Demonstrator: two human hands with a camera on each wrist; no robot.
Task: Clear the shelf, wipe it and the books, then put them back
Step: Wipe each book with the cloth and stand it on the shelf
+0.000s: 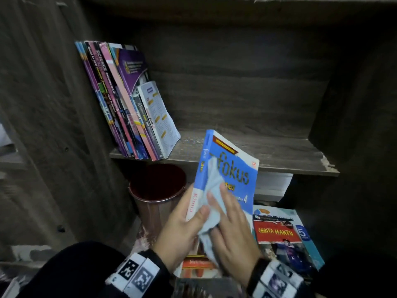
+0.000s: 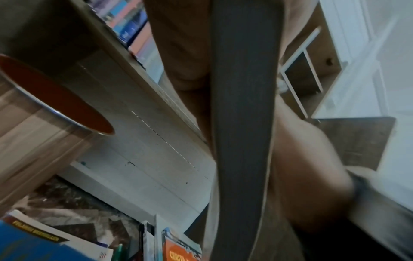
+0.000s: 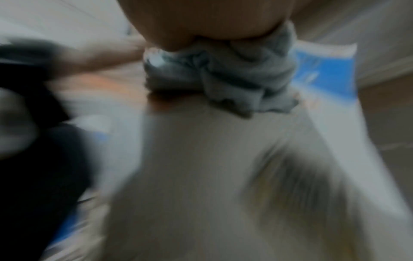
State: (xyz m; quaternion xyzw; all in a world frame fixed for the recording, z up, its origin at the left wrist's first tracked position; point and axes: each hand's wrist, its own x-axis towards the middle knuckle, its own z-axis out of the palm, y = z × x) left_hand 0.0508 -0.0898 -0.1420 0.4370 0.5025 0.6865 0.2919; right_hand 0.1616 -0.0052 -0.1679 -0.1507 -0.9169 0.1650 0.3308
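Dark wood shelf (image 1: 247, 147), book row at 10 o'clock. Left hand (image 1: 182, 224) grips Fokus book (image 1: 227, 175) spine; right hand (image 1: 234, 231) presses cloth (image 1: 212, 190), fingers extended. Risk: wipe pressure twists book loose.

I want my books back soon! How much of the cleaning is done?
Some books already stand on the shelf. The left hand holds the blue book while the right hand wipes it with a cloth. The pile below still waits.

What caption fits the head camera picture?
Left hand holds a blue book while the right hand wipes it with a cloth.
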